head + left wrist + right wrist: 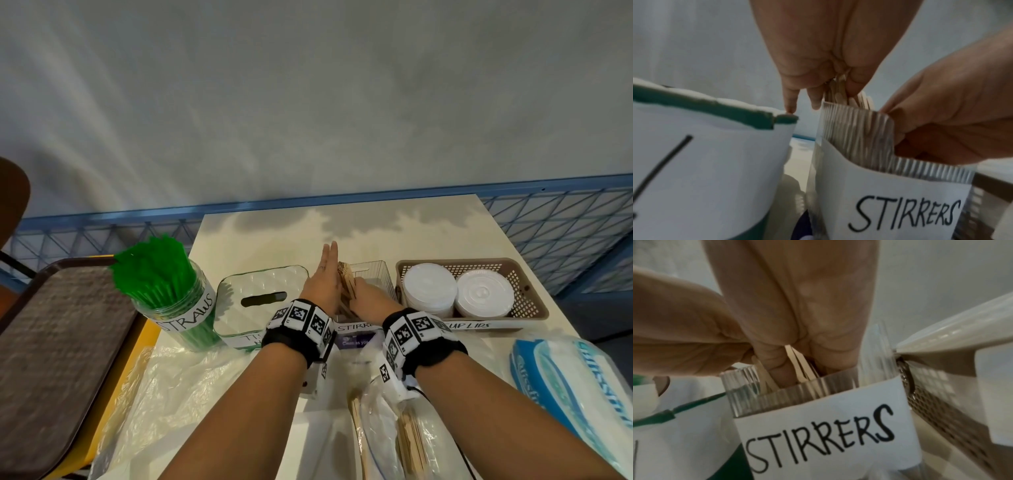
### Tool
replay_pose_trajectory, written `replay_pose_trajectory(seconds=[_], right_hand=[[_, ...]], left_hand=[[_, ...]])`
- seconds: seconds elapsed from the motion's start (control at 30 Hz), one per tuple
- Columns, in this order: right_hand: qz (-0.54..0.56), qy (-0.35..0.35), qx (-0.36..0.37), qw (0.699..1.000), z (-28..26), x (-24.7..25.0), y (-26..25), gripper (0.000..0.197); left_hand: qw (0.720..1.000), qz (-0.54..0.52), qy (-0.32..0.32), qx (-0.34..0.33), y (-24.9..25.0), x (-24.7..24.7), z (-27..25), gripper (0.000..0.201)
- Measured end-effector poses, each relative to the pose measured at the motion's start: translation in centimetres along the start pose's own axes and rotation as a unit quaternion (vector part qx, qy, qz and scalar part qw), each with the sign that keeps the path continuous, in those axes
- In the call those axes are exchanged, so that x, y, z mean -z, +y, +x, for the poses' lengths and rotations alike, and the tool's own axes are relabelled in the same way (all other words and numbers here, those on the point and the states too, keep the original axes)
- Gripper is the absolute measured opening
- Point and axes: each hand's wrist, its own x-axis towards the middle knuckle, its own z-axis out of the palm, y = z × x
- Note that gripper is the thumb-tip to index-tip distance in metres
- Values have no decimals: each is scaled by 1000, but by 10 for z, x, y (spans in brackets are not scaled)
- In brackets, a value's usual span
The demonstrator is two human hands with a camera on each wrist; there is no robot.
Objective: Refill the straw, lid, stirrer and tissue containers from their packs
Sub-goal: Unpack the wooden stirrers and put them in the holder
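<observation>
Both hands meet over the clear ribbed stirrer container (371,274) at the middle of the tabletop (267,236): the left hand (323,284) stands edge-up with straight fingers (329,255) flat against a bundle of wooden stirrers (346,279), and the right hand (368,296) has its fingers (777,363) curled round that bundle, lowering into the container's mouth. The container stands between the tissue box (263,291) and the basket of cup lids (472,291), with the jar of green straws (168,291) further left. Nearer the person lie the stirrer pack (407,438) and a tissue pack (575,387).
</observation>
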Motion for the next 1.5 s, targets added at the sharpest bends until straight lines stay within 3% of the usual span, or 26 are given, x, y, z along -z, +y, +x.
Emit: replay_pose_trajectory(seconds=[0.23, 0.4, 0.53, 0.63, 0.7, 0.87, 0.97, 1.03, 1.13, 1.3, 1.4, 1.5], right_hand=[[-16, 2, -9, 1000, -3, -5, -2, 37], [-9, -33, 3, 999, -1, 2, 4, 60], [-27, 46, -14, 998, 3, -8, 1, 52], [-34, 55, -28, 998, 4, -11, -3, 32], [-42, 46, -39, 997, 6, -9, -3, 32], [-10, 25, -44, 999, 7, -14, -7, 42], [23, 29, -58, 998, 8, -15, -4, 52], [28, 18, -65, 997, 8, -12, -1, 60], [20, 21, -70, 997, 9, -7, 0, 54], [-20, 10, -35, 999, 1, -4, -5, 40], [23, 43, -29, 998, 2, -7, 3, 38], [31, 51, -33, 998, 3, -6, 5, 37]], left_hand=[[997, 71, -7, 17, 1, -6, 3, 57], [999, 38, -1, 4, 0, 1, 3, 51], [1000, 25, 13, 8, 2, 1, 2, 50], [1000, 17, 20, 5, 2, 2, 2, 49], [1000, -2, 26, -13, 1, 1, 1, 50], [1000, -11, 9, -22, -3, -6, 3, 51], [997, 72, -1, 12, 0, -7, -1, 57], [994, 104, 21, 0, 2, -5, -6, 64], [996, 72, 41, -34, 6, -1, -9, 71], [1000, 10, -7, -18, 10, -5, -8, 71], [997, -65, 21, -35, 9, -5, -9, 67], [995, -95, 35, -11, 6, -6, -9, 62]])
